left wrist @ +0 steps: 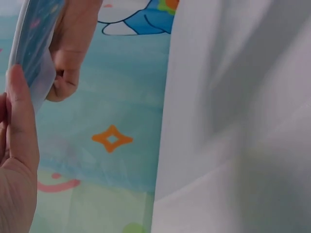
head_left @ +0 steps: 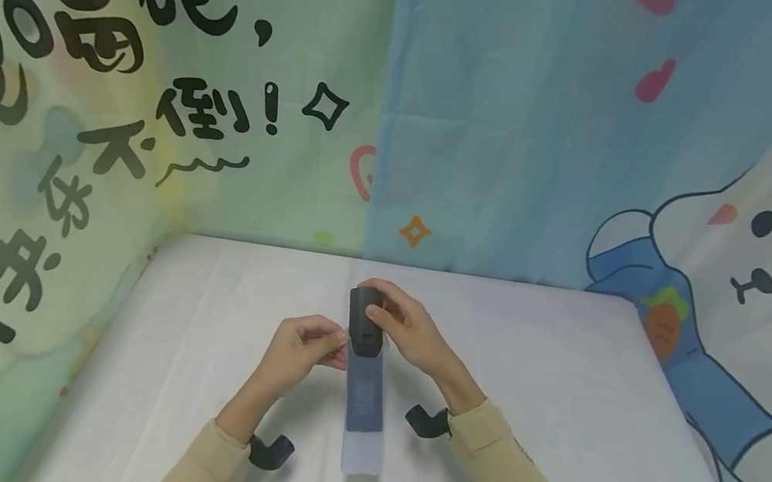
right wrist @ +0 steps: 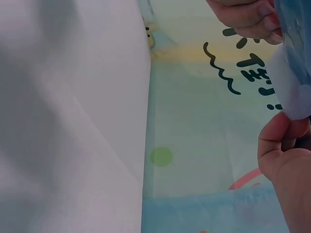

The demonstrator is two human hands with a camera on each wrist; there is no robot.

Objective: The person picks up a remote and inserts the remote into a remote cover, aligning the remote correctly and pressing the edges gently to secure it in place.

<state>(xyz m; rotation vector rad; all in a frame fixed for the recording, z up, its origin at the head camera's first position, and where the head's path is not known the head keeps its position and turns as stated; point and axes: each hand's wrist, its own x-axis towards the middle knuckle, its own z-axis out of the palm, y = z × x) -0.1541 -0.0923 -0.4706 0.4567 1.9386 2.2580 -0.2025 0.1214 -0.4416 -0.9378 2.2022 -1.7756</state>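
Observation:
A long translucent blue plastic piece (head_left: 365, 394), paler at its near end, hangs above the table in the head view. At its far end sits a dark grey rounded block (head_left: 366, 320) with a small slot. My right hand (head_left: 412, 329) grips this block, thumb on its front face and fingers behind. On the other side my left hand (head_left: 309, 350) pinches the edge of the blue piece just beside the block. The left wrist view shows the blue piece (left wrist: 36, 43) as a thin, shiny sheet with a whitish border, between both hands. Its whitish end (right wrist: 291, 92) shows in the right wrist view.
Below lies a table (head_left: 250, 274) under a white cloth, with shadows of the arms. Printed curtains (head_left: 495, 127) with lettering and a cartoon rabbit stand behind and at both sides. A black curved mount (head_left: 271, 452) sticks out from each wrist.

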